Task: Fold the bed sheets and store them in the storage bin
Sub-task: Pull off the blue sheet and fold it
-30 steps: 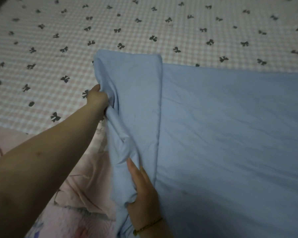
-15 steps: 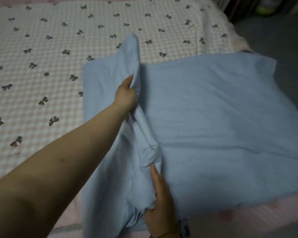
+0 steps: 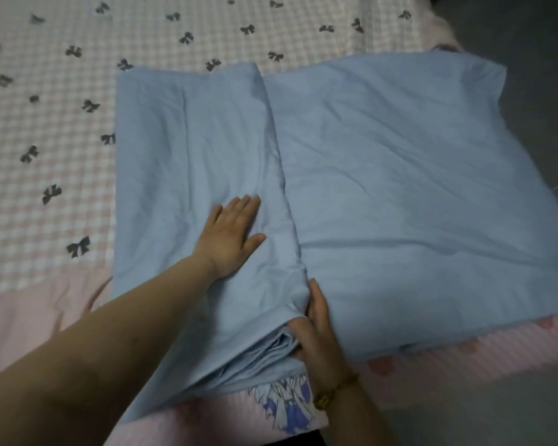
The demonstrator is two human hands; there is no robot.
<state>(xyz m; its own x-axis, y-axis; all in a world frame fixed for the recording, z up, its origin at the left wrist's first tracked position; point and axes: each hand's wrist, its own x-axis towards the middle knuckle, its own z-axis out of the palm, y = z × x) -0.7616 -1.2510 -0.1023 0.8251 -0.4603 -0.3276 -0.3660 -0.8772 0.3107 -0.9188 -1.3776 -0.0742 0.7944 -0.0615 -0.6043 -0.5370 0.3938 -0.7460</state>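
No writing, label, brand, number or sign can be read anywhere: the blue sheet (image 3: 400, 188) is plain, the checked bedcover (image 3: 55, 130) at upper left bears only bows, and the pink cloth (image 3: 287, 408) at the bottom edge only a cartoon figure.

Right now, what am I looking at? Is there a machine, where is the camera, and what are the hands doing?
No machine: a person works with bare hands, filmed by one head-worn camera looking down. A light blue sheet lies on a bed's checked, bow-printed cover, one side folded over. The left hand rests flat on the folded part. The right hand lies along the fold's near end; whether it pinches the layers I cannot tell.
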